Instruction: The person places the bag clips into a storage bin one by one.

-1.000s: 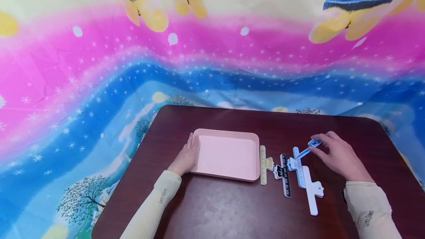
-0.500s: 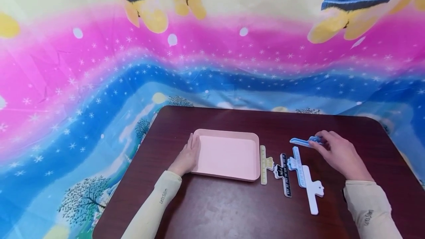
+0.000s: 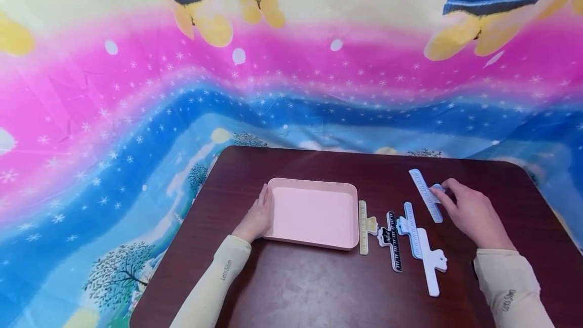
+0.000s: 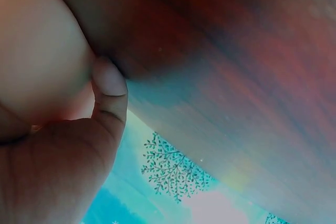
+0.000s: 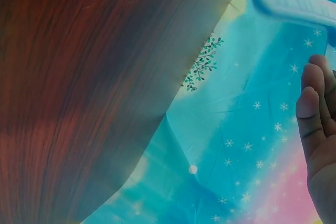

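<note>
My right hand point(image 3: 478, 212) pinches a blue piano-keyboard clip point(image 3: 425, 195) by its handle, near the back right of the table. Its keyed bar faces up and slants. In the right wrist view part of the blue clip point(image 5: 296, 6) shows, blurred, above the fingers. Against the left wall of a pink tray point(image 3: 314, 244) rests my left hand point(image 3: 256, 216), with fingers straight along the side. Right of the tray lie a yellow clip point(image 3: 363, 227), a black clip point(image 3: 394, 242), a light blue clip point(image 3: 413, 229) and a white clip point(image 3: 429, 267).
A dark red wooden table point(image 3: 309, 287) with rounded corners carries everything. Behind it hangs a cloth point(image 3: 291, 75) printed with bears, snowflakes and trees. The light blue and white clips lie touching or nearly so.
The held blue clip has turned in my right hand, from pointing down-left, through level, to its keyed face up. My left hand and the tray have stayed put.
</note>
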Demonstrator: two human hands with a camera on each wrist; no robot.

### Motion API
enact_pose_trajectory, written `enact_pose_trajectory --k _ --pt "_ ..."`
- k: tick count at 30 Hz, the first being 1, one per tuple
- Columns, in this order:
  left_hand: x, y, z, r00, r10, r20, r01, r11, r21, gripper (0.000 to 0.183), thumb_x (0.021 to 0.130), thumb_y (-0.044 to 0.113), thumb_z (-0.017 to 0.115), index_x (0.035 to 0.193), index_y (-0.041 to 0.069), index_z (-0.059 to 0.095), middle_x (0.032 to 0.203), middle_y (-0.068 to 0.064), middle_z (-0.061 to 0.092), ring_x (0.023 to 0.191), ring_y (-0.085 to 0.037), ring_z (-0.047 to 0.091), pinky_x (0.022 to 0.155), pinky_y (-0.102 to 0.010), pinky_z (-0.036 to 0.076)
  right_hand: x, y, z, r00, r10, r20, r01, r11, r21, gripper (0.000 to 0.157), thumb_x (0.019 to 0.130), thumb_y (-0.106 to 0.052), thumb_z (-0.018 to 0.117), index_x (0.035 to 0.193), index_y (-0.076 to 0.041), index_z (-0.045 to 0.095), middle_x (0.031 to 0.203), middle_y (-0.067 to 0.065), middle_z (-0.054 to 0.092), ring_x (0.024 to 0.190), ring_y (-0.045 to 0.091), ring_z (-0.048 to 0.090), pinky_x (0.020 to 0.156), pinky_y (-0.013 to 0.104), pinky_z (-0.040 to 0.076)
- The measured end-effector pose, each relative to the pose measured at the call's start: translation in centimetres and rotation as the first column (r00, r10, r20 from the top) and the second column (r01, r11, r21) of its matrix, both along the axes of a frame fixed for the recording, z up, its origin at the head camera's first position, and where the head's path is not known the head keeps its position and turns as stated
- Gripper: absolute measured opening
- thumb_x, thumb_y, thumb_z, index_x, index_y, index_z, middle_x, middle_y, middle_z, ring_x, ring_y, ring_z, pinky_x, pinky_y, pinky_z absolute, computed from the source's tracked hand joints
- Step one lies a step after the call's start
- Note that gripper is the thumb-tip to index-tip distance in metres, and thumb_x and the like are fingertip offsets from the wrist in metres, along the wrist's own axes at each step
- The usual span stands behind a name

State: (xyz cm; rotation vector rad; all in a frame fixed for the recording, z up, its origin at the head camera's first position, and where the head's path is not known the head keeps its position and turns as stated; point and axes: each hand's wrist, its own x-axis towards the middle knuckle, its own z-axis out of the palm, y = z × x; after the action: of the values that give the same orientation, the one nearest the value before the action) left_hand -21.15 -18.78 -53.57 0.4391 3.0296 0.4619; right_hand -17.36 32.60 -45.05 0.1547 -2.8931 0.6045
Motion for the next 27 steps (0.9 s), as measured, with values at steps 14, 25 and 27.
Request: enact_pose_trajectory --k 14,25,27 --pt "0.1 0.0 0.5 1.0 0.009 0.015 -0.01 0.998 0.056 0.085 0.088 -0.013 0.049 0.162 -0.01 0.007 0.168 -0.031 0.014 0.062 -0.026 0.06 0.057 -0.037 0.054 -0.1 0.9 -1.0 0.996 -0.068 0.058 0.076 0.987 -0.143 0.047 0.11 -0.044 0.048 0.116 0.001 0.059 0.078 0.013 0.065 0.072 0.026 0.058 0.061 0.035 0.044" --pt "0.0 -0.2 0.6 0.998 0.033 0.055 -0.038 0.995 0.094 0.075 0.099 -0.006 0.045 0.163 -0.008 0.005 0.155 -0.03 0.039 0.083 -0.035 0.068 0.08 -0.048 0.059 0.1 1.5 -1.4 0.983 -0.076 0.166 0.131 0.927 -0.35 0.057 0.109 -0.053 0.043 0.117 -0.001 0.065 0.093 0.017 0.074 0.073 0.013 0.068 0.07 0.031 0.05" --pt "0.1 -0.5 0.7 0.997 0.028 0.071 -0.036 0.992 0.122 0.071 0.103 -0.002 0.042 0.163 -0.008 0.004 0.153 -0.031 0.042 0.103 -0.039 0.068 0.094 -0.05 0.056 0.0 1.5 -1.5 0.98 -0.059 0.189 0.13 0.911 -0.39 0.058 0.109 -0.053 0.043 0.12 0.0 0.064 0.097 0.019 0.074 0.074 0.011 0.071 0.077 0.038 0.052"
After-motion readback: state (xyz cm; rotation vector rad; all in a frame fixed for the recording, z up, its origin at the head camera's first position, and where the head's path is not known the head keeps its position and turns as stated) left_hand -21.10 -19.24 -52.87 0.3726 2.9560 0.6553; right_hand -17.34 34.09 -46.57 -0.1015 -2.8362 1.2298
